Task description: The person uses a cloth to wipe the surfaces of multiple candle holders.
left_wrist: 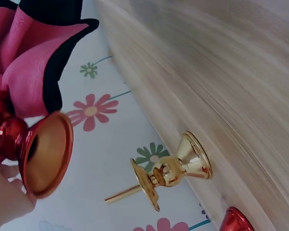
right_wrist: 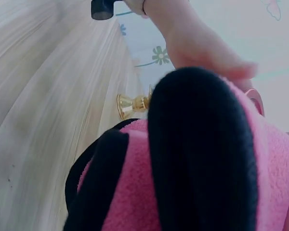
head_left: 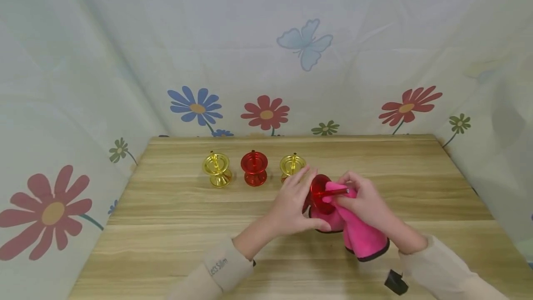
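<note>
A red metallic candle holder point(head_left: 319, 184), tilted with its dish and spike turned to the right, is held above the table by my left hand point(head_left: 291, 207). In the left wrist view the holder's hollow base point(left_wrist: 50, 156) faces the camera. My right hand point(head_left: 368, 203) pinches a pink cloth point(head_left: 366, 237) with black edging and presses it into the dish beside the spike. Part of the cloth hangs below the holder. In the right wrist view the cloth point(right_wrist: 135, 192) covers most of the holder and the right hand's fingers.
Behind the hands, a gold candle holder point(head_left: 216, 170), a red candle holder point(head_left: 254, 168) and another gold candle holder point(head_left: 291, 165) stand upright in a row on the wooden table point(head_left: 175, 244). A flower-printed curtain point(head_left: 233, 50) hangs behind the table.
</note>
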Available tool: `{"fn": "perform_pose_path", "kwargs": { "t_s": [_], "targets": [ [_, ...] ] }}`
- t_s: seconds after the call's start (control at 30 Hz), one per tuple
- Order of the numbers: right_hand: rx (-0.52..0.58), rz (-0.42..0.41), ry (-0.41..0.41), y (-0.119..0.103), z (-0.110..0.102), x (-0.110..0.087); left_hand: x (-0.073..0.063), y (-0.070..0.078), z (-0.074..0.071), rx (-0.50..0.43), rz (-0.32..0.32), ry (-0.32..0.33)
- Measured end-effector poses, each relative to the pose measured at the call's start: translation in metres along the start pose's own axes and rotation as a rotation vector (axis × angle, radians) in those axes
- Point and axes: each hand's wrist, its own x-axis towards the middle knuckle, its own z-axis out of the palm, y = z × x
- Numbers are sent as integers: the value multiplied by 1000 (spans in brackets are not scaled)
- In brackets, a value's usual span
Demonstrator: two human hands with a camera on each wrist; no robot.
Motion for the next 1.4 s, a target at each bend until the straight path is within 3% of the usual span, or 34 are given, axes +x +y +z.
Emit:
{"fn": "perform_pose_path", "kwargs": {
  "t_s": [0.1,0.17,0.23,0.37,0.4,0.47,0.67,0.83,1.0,1.07,1.17,1.27,1.4],
  "targets": [
    [8,-11,-3,-2,1,-1,3,4,-1,20,-3,33],
    [-10,-39,0,-3,2,-1,4,4,-3,-11,-16,22],
    [-41,-76,-9,-3,2,-1,5,2,-7,-74,-52,-58],
    [-115,-177,-41,-1,1,-3,7,-4,-16,-295,-159,-292],
    [-122,-190,-45,-1,2,-3,7,-5,-18,-335,-192,-331],
    [-123,-209,-33,0,2,-3,7,-7,-19,-392,-220,-348],
    [-85,-193,25,2,4,-2,3,-10,-14,-455,-211,-236],
    [34,-81,60,4,3,0,-2,-16,-10,-565,-220,-199],
    [233,28,126,11,-5,1,-9,-21,-3,-755,-316,-187],
    [297,62,147,13,-9,0,-11,-23,-1,-853,-374,-135],
    [404,68,181,16,-12,-3,-12,-24,2,-952,-412,-8],
    [581,3,206,16,-11,-5,-10,-22,5,-997,-411,124],
    [812,-139,168,14,-3,-5,-6,-16,11,-1006,-448,258]
  ]
}}
